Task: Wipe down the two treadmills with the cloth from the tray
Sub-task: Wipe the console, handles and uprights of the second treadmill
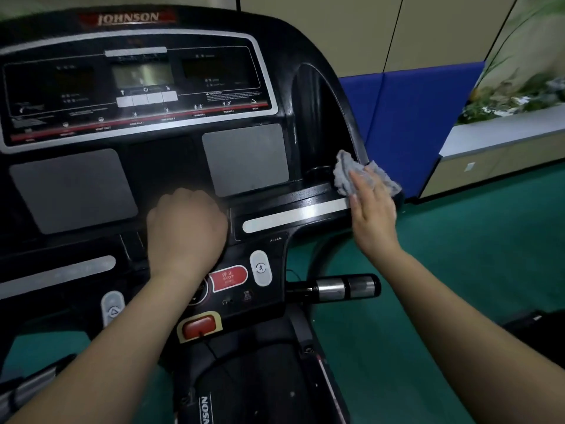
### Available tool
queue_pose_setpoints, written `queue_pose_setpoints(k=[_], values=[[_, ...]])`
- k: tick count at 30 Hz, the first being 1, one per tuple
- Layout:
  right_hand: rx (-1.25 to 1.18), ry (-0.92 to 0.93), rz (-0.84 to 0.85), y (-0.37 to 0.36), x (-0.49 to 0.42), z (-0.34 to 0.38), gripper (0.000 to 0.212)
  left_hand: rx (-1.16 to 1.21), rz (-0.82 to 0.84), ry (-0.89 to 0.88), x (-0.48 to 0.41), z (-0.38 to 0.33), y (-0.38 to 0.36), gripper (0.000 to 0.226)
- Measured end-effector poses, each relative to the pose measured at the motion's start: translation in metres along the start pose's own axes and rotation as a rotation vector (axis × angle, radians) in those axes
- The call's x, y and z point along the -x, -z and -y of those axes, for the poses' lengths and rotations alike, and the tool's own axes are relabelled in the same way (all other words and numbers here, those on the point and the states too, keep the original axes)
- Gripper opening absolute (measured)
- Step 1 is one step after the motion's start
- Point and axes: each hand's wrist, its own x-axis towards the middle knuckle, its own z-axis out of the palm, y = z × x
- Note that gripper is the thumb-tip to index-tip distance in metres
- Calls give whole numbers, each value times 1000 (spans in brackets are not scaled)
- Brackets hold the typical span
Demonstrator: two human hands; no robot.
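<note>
A black Johnson treadmill console [159,166] fills the left and middle of the head view. My right hand [373,214] presses a crumpled grey cloth [345,175] flat against the console's right edge, beside the round cup recess [319,172] and above the silver strip [299,215]. My left hand [187,223] rests as a fist on the console's middle ledge, just above the red stop button [228,277]; nothing shows in it. Only this one treadmill is in view.
A chrome handlebar grip [345,287] sticks out to the right below the console. A red safety key [199,328] sits under the stop button. Green floor [458,270], a blue wall pad [406,117] and a planter ledge [501,136] lie to the right.
</note>
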Motion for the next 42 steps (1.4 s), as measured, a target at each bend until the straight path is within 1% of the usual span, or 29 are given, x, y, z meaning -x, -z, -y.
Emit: queue_pose_setpoints(k=[2, 4, 6, 8, 9, 11, 12, 14, 16, 17, 18, 20, 21, 22, 24, 28, 30, 32, 33, 35, 36, 39, 41, 42], values=[[-18, -52, -8, -6, 6, 12, 45, 3, -4, -3, 0, 0, 1, 23], [-20, -1, -7, -15, 22, 35, 50, 5, -1, 1, 0, 0, 1, 24], [-43, 135, 20, -26, 49, 65, 56, 3, 3, 9, 0, -1, 1, 25], [-48, 310, 63, -39, 79, 94, 60, 3, 4, 11, 1, -1, 2, 25], [-34, 373, 92, -43, 91, 105, 60, 1, 4, 8, 1, -1, 2, 25], [-24, 444, 124, -38, 95, 111, 52, -3, 8, 3, 1, -1, 2, 26], [-61, 431, 132, -29, 91, 108, 47, -3, 10, 2, 1, -1, 3, 26], [-220, 300, 150, -3, 84, 97, 40, -1, 7, -2, 1, -1, 3, 26], [-283, 213, 55, 19, 89, 80, 42, 0, 4, -7, 1, -2, 2, 27], [-258, 197, 32, 25, 97, 71, 42, -3, 5, -8, 1, -2, 2, 27], [-198, 198, 54, 26, 107, 60, 43, -7, 5, -8, 1, -2, 2, 28], [68, 235, 157, 12, 130, 40, 45, -12, 5, -12, 1, -2, 2, 28], [196, 268, 181, 2, 140, 31, 45, -11, 6, -16, 1, -1, 2, 28], [262, 295, 177, -7, 147, 26, 44, -8, 6, -20, 1, -1, 2, 28], [264, 338, 155, -20, 149, 30, 42, -1, 2, -24, 1, -1, 2, 28], [297, 465, 138, -31, 145, 40, 48, -1, -9, -34, 1, -1, 1, 27], [336, 535, 209, -25, 135, 33, 48, -15, -18, -39, 1, 0, 0, 27], [334, 576, 343, -14, 116, 26, 55, -18, -16, -47, 1, 1, 0, 27], [313, 554, 405, -8, 107, 23, 60, -16, -14, -52, 1, 1, 0, 27], [282, 422, 481, 0, 94, 16, 66, -14, -8, -54, 1, 2, 0, 28], [274, 372, 464, 3, 92, 9, 66, -14, -6, -52, 0, 2, 1, 28], [234, 311, 283, 17, 101, -27, 71, -14, -10, -46, 1, 1, 1, 28], [191, 190, 226, 21, 116, -45, 71, -19, -9, -44, 1, 1, 1, 28], [166, 121, 205, 20, 122, -46, 68, -25, -9, -43, 1, 0, 1, 28]])
